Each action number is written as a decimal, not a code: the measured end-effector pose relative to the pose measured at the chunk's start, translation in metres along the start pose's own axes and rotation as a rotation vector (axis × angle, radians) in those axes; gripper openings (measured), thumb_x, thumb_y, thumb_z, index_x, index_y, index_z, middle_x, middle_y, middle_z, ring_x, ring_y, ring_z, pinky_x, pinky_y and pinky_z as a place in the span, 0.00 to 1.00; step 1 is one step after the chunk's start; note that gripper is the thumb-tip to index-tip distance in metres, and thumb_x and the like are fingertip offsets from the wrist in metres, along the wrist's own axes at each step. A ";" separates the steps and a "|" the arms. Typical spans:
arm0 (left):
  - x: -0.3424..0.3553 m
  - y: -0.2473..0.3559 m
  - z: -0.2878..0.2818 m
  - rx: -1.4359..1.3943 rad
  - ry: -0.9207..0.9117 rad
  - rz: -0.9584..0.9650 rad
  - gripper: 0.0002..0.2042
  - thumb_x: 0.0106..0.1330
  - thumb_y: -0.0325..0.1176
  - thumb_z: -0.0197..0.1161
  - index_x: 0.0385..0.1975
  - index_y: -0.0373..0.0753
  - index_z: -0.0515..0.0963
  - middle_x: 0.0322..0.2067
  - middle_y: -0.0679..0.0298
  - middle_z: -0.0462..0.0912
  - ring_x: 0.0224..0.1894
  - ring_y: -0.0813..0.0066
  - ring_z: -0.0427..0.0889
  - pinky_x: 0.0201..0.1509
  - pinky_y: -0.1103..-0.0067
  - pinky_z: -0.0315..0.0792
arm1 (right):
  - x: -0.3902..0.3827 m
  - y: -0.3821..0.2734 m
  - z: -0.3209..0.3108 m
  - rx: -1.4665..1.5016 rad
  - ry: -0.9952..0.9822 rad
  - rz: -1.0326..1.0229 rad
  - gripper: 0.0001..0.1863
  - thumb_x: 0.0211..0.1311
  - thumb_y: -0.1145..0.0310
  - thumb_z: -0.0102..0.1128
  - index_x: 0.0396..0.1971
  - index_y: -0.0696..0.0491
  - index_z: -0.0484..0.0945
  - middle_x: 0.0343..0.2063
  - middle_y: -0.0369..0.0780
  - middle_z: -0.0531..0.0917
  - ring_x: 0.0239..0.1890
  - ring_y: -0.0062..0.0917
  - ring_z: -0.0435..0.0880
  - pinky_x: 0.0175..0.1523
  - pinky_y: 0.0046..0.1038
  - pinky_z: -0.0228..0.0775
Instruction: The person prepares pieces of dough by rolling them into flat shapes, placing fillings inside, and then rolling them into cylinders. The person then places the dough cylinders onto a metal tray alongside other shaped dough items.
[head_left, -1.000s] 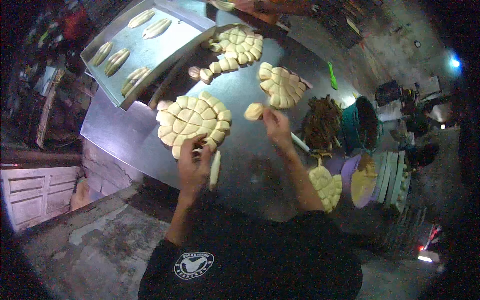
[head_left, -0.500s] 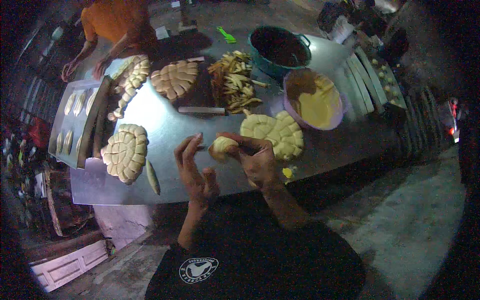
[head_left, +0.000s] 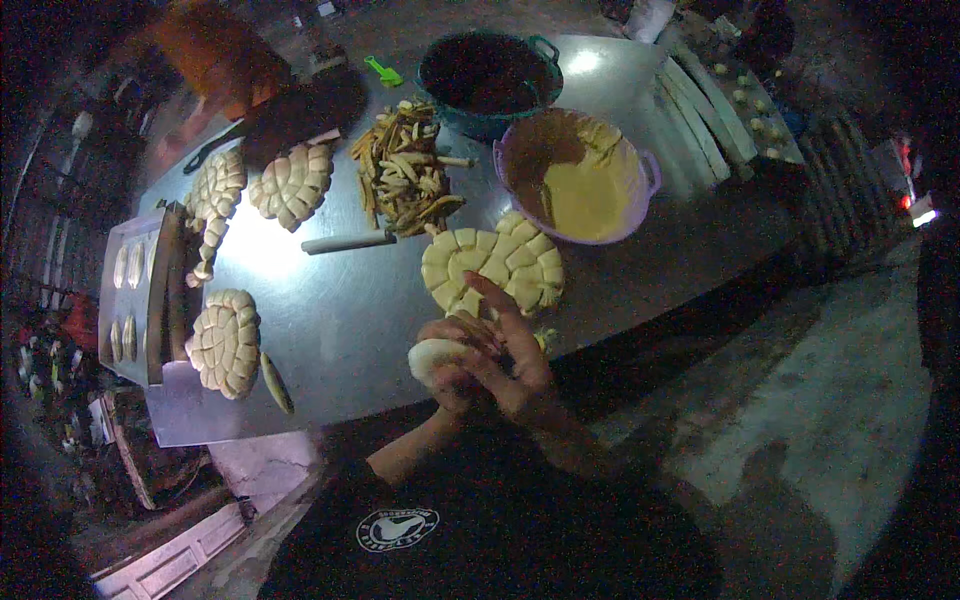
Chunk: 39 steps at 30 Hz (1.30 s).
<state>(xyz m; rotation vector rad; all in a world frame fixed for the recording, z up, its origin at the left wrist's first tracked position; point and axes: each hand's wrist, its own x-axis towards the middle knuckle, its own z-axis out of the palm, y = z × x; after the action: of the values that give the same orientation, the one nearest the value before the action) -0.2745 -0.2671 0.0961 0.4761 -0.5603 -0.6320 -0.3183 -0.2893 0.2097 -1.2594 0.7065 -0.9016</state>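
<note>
A rounded pale piece of dough (head_left: pixel 432 360) is between my hands above the near edge of the metal table. My left hand (head_left: pixel 455 388) has its fingers curled round the piece. My right hand (head_left: pixel 522 372) comes in from the other side, its thumb by the dough and its index finger stretched up and away. Behind that finger lies a cluster of cut dough pieces (head_left: pixel 492 262), packed side by side and partly covered by my right hand. The right hand's other fingers are partly hidden.
Beyond stand a purple basin (head_left: pixel 648 195) of yellow paste, a teal tub (head_left: pixel 500 128) and a heap of yellow-brown strips (head_left: pixel 405 170). Left are more dough clusters (head_left: pixel 225 343), a grey rod (head_left: pixel 348 242) and a tray (head_left: pixel 152 330) of long pieces. Someone in orange (head_left: pixel 220 55) is across the table (head_left: pixel 320 350).
My left hand, open and apart before, has come over to the right and closed round the dough that my right hand held. My right index finger has stretched out. The view has shifted.
</note>
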 end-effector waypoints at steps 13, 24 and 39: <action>0.266 -0.127 -0.129 1.626 -0.773 -0.122 0.24 0.57 0.35 0.65 0.57 0.43 0.73 0.60 0.53 0.69 0.64 0.50 0.65 0.65 0.58 0.64 | 0.267 0.030 -0.109 -0.436 -0.094 0.055 0.19 0.60 0.75 0.66 0.52 0.58 0.77 0.48 0.42 0.83 0.49 0.24 0.81 0.52 0.26 0.77; 0.279 -0.215 -0.181 2.046 -1.142 0.307 0.21 0.63 0.36 0.56 0.58 0.45 0.73 0.56 0.61 0.76 0.60 0.63 0.73 0.71 0.59 0.54 | 0.498 0.158 -0.111 -1.337 -0.653 0.131 0.39 0.72 0.35 0.26 0.61 0.50 0.74 0.44 0.43 0.85 0.45 0.37 0.84 0.51 0.32 0.74; 0.222 -0.022 -0.072 0.832 -0.140 -0.339 0.08 0.67 0.24 0.61 0.45 0.33 0.77 0.39 0.60 0.82 0.42 0.73 0.83 0.45 0.76 0.76 | 0.350 0.056 -0.102 -0.474 -0.325 0.158 0.21 0.71 0.58 0.53 0.56 0.55 0.75 0.33 0.34 0.82 0.36 0.18 0.80 0.44 0.20 0.72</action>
<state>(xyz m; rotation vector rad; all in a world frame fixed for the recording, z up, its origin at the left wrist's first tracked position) -0.0904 -0.4115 0.1042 1.3367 -0.8826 -0.7428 -0.2249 -0.6402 0.1470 -1.6945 0.7690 -0.3909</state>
